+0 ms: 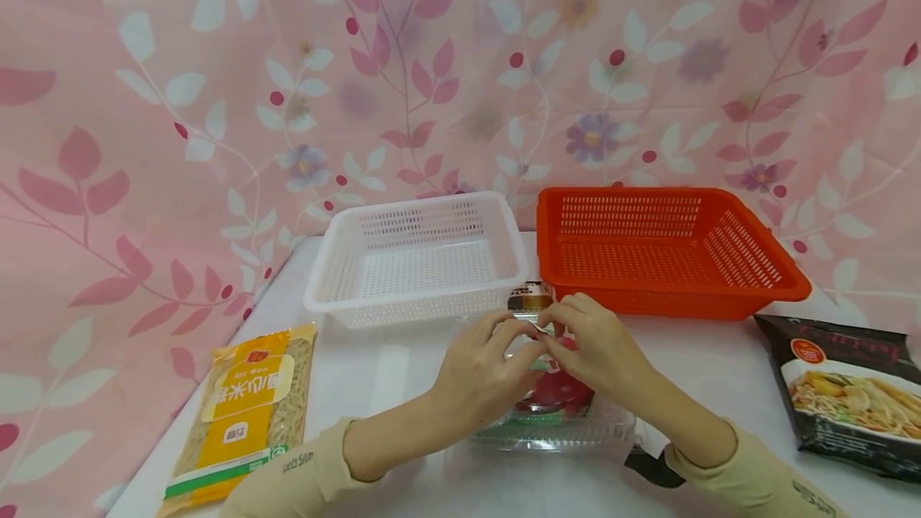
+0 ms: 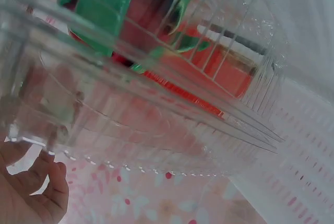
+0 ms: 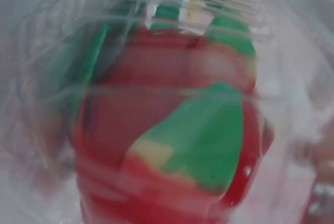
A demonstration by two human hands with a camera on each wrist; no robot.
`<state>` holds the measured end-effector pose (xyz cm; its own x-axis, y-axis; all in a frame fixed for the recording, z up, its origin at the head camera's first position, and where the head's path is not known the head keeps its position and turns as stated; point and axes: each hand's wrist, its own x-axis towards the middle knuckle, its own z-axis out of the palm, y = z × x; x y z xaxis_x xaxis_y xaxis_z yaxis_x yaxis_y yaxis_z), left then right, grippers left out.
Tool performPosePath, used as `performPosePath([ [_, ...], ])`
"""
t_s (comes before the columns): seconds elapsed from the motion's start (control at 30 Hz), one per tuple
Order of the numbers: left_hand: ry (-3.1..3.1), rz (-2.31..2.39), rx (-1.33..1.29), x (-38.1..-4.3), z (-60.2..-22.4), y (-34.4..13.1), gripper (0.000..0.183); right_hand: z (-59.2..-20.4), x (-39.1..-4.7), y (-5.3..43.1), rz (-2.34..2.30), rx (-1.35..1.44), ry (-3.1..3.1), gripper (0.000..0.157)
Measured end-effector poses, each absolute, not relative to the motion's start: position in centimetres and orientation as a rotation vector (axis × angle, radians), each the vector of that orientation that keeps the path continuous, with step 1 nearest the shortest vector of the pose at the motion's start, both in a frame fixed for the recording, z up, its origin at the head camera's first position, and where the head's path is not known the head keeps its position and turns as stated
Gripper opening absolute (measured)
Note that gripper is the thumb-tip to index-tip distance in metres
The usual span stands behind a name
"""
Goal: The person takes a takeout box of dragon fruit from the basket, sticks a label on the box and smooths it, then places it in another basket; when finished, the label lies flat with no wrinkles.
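Observation:
A clear plastic clamshell box lies in front of the person, with a red and green item inside it. That item, red with green patches, fills the right wrist view through the plastic. Both hands meet over the box's far part. The left hand and right hand pinch with thumbs and fingers at its far edge, a small pale bit between the fingertips. In the left wrist view, fingers grip the box's shiny rim. I cannot tell what the pale bit is.
Behind the box stand a white basket and a red basket. A small brown-labelled pack sits between them. A yellow food bag lies left, a black noodle packet right. A black object shows near the right sleeve.

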<state>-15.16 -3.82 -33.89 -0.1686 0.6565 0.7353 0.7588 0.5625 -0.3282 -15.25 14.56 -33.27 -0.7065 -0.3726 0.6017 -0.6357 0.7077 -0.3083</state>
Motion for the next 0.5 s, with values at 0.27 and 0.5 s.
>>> performPosePath([
  [0.27,-1.878,-0.169,-1.15,-15.6,-34.6,-3.4,0.012,-33.3,-15.7,14.7,0.738,0.762,-2.456,0.018],
  [0.5,-1.848,-0.167,-1.211,-15.8,-35.1,-3.4,0.01,-33.0,-15.6,14.7,0.774,0.719,-2.533,0.017],
])
